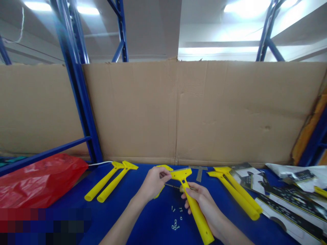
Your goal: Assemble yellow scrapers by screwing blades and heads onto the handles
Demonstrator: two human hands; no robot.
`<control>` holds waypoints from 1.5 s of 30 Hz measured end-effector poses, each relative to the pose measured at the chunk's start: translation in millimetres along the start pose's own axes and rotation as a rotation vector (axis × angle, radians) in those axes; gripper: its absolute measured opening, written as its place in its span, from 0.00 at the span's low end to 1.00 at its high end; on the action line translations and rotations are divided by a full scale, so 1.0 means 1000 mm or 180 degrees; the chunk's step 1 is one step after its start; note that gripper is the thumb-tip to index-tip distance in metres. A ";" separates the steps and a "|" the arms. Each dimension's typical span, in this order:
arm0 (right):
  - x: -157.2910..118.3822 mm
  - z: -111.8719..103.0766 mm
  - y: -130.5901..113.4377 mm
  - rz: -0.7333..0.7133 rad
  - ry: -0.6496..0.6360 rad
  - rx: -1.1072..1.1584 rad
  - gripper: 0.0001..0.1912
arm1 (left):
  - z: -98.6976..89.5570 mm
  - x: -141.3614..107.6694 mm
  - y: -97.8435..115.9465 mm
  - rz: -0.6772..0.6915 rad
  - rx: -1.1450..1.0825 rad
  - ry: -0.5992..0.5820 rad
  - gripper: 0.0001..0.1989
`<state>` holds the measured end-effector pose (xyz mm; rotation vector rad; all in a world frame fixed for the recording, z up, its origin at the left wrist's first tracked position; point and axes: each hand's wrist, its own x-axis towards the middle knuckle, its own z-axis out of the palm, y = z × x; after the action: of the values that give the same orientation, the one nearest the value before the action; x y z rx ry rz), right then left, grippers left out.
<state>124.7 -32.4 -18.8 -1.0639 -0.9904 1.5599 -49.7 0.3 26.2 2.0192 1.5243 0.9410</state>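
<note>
Yellow scraper [195, 206]: lower centre | my right fingers [193, 193] are gripping its handle [200, 217]; my left fingers [166, 177] are resting nearly closed at its head [181, 174], hold unclear | I'm judging it light, stiff, slippery; favouring mid-handle.

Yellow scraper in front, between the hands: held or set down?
The scraper is held: the right hand grips its handle; the left hand is at one end of its head.
</note>
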 end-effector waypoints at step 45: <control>0.002 -0.001 0.004 -0.0102 -0.0286 -0.0088 0.20 | 0.026 0.011 -0.015 -0.0429 -0.1754 0.0825 0.03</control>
<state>124.0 -31.2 -23.5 -0.9993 -1.0877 1.5834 -38.6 16.7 1.4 1.4322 1.3116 1.4228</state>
